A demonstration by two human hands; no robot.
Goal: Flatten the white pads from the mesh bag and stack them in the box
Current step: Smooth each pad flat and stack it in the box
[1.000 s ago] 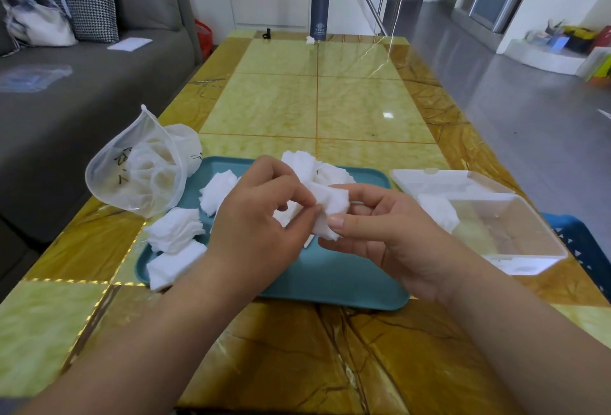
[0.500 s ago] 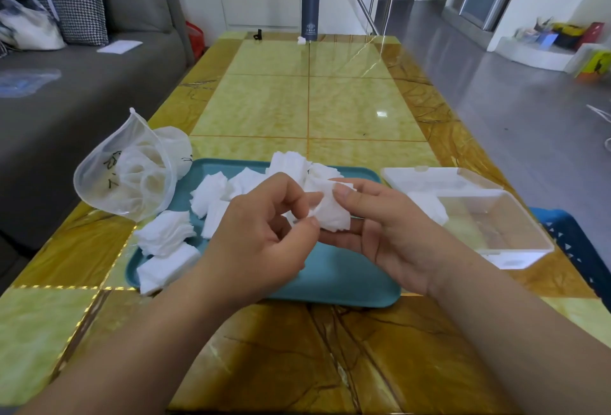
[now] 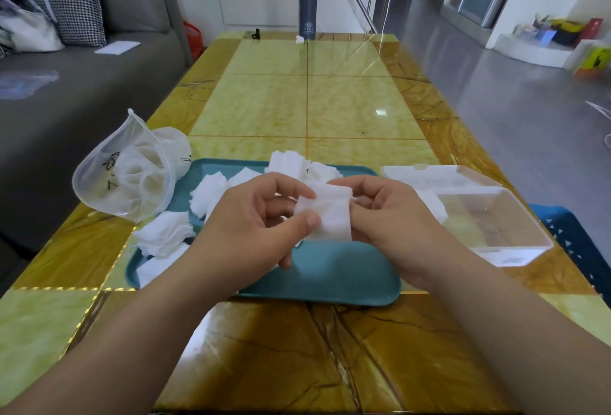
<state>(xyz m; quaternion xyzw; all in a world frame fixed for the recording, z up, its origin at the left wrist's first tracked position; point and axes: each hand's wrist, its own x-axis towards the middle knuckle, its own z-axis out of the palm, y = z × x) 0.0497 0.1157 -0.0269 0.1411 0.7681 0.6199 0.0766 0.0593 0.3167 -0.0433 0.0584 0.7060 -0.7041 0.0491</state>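
Observation:
Between my two hands, above the teal tray (image 3: 330,279), I hold one white pad (image 3: 330,213) spread nearly flat. My left hand (image 3: 251,229) pinches its left edge with thumb and fingers. My right hand (image 3: 393,219) grips its right edge from behind. Several crumpled white pads (image 3: 165,233) lie on the tray's left and far side. The white mesh bag (image 3: 125,176) lies open at the tray's left corner, with pads still inside. The clear plastic box (image 3: 489,216) stands to the right of the tray, a white pad (image 3: 433,206) showing in its left part.
A yellow and brown marble table (image 3: 307,107) carries everything. A dark flask (image 3: 307,6) stands at its far end. A grey sofa (image 3: 82,84) runs along the left. A blue stool (image 3: 575,236) sits beyond the table's right edge.
The crumpled pad between my hands has been pulled open into a flat rectangle. My hands have moved slightly apart.

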